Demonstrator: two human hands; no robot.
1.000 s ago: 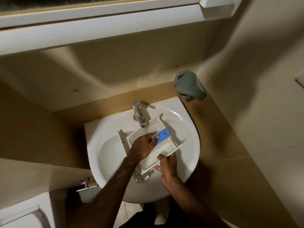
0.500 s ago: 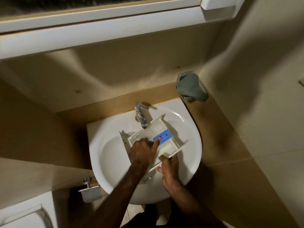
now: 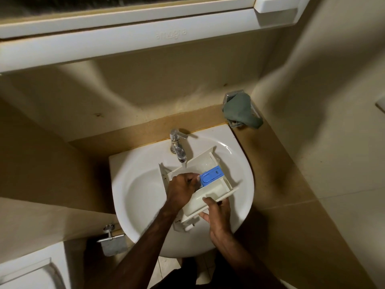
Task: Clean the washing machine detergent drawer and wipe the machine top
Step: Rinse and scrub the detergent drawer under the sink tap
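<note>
White drawer (image 3: 205, 202): lies across my sink (image 3: 133, 197), under the tap (image 3: 178, 150).
Left hand (image 3: 183, 189): curled, fingers against blue insert (image 3: 211, 176).
Right hand (image 3: 216, 213): grips near end.
Risk: wet plastic may slip; hard rubbing could snap insert.

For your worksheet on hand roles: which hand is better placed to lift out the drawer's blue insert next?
Probably the left hand: its fingertips already touch the blue insert in the detergent drawer. The right hand grips the drawer's near edge, steadying it over the sink.
</note>
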